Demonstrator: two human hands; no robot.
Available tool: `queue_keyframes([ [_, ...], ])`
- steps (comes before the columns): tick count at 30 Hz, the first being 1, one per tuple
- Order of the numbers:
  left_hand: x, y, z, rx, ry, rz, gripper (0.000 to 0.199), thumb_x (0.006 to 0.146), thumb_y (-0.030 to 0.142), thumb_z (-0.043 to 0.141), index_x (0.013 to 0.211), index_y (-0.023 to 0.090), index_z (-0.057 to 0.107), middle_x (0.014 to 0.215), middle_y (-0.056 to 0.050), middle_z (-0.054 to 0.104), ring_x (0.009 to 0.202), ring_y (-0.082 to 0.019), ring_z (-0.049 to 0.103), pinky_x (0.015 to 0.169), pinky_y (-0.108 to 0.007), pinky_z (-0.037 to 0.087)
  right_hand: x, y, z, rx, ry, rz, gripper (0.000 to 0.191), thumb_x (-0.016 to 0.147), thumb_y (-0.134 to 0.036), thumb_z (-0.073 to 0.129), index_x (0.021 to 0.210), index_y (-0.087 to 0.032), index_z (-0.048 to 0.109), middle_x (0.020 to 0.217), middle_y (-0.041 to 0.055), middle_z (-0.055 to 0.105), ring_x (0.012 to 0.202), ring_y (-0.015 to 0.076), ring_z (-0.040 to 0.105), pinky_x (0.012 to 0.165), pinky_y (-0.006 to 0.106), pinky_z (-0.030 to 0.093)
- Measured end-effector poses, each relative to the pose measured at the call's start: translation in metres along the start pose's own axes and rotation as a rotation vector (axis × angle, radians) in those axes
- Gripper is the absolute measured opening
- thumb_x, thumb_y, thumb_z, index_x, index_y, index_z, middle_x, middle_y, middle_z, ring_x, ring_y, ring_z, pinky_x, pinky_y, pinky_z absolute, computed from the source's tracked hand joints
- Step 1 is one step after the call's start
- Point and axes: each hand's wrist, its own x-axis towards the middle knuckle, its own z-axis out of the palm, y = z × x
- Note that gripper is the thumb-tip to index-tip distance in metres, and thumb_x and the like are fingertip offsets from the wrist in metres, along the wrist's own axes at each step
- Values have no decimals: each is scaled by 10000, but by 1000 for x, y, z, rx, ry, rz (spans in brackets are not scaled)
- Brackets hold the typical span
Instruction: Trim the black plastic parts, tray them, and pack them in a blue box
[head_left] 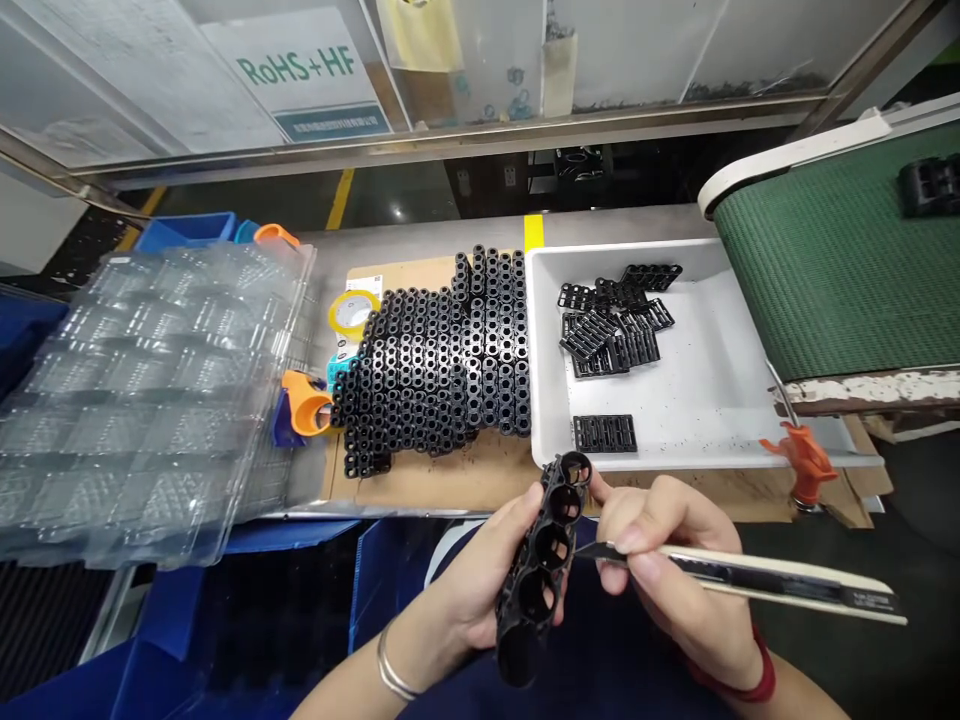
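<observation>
My left hand is closed around a black plastic holder with a row of several round openings, tilted up toward me. A utility knife with a pale handle and dark blade is pinched in my right hand. Its blade tip reaches the right side of the black holder, at about the middle openings; whether it touches cannot be made out. My right index finger lies near the holder's upper end. Beyond both hands, a white tray contains several black slotted plastic parts.
Rows of black ring-shaped holders stand on cardboard left of the tray. Farther left are yellow tape, an orange tape dispenser and stacked clear plastic trays. A green conveyor belt and an orange-handled tool are at right.
</observation>
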Motion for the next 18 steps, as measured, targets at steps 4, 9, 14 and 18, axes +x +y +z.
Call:
queue_keyframes([
  [4,0,1,1,23,3,-13,506,804,634,685,943,164,560,525,43,570,307,-63,433,315,-160,317,-2,3,0,37,25,29,59,966,-269,632,908,-275,639,689,-64,667,625,98,616,1137,452,407],
  [9,0,0,-1,7,9,-34,560,766,667,708,976,173,548,543,44,584,318,-59,439,316,-154,303,-2,3,-2,35,-53,48,80,973,-287,618,895,-272,623,652,-77,639,600,100,568,1187,494,317],
  [14,0,1,0,-10,1,-26,513,783,613,724,973,179,530,579,43,594,331,-62,457,327,-162,321,-3,4,-6,78,14,28,52,970,-254,605,926,-259,633,678,-57,622,639,113,571,1154,511,369],
  [18,0,1,1,-20,-10,-17,527,788,622,712,1003,176,529,589,49,581,332,-59,458,338,-166,329,-5,4,-6,10,47,-15,62,969,-232,600,935,-258,645,686,-43,616,638,123,575,1119,538,414],
])
